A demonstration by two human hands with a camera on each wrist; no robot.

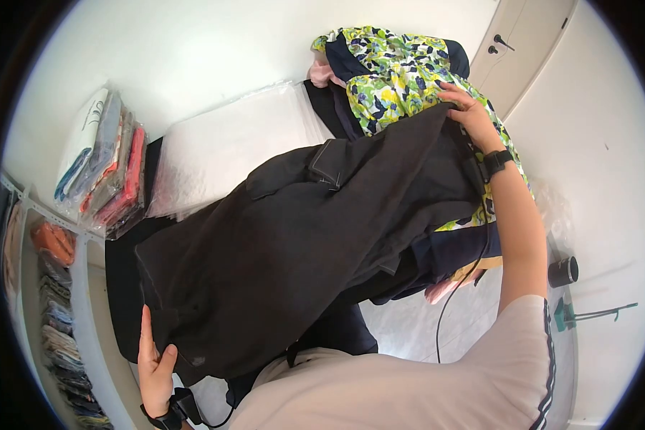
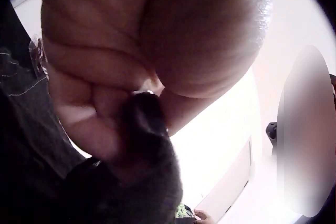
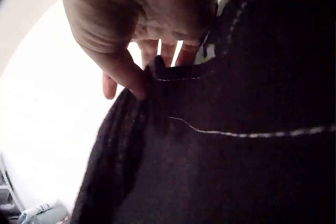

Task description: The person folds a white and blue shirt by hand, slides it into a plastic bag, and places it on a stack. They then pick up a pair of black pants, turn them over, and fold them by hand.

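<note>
A black garment [image 1: 265, 244] with pale stitching is stretched between both hands across the head view. At its lower left end, the left hand [image 1: 156, 365] grips the edge; in the left wrist view, that hand's [image 2: 121, 61] fingers curl round dark cloth [image 2: 142, 182]. The right hand [image 1: 473, 122] holds the upper right end. In the right wrist view, the thumb of the right hand [image 3: 142, 19] pinches the corner of the dark cloth [image 3: 220, 171], with several fingers behind it. A flap with pale stitching stands out near the garment's upper edge.
A stack of clear plastic bags [image 1: 229, 143] lies behind the garment, with bagged clothes [image 1: 111, 165] to its left. Floral clothing [image 1: 401, 79] is piled at the back right. Shelves with folded clothes [image 1: 61, 337] stand at left. A black cable [image 1: 448, 301] hangs near the right arm.
</note>
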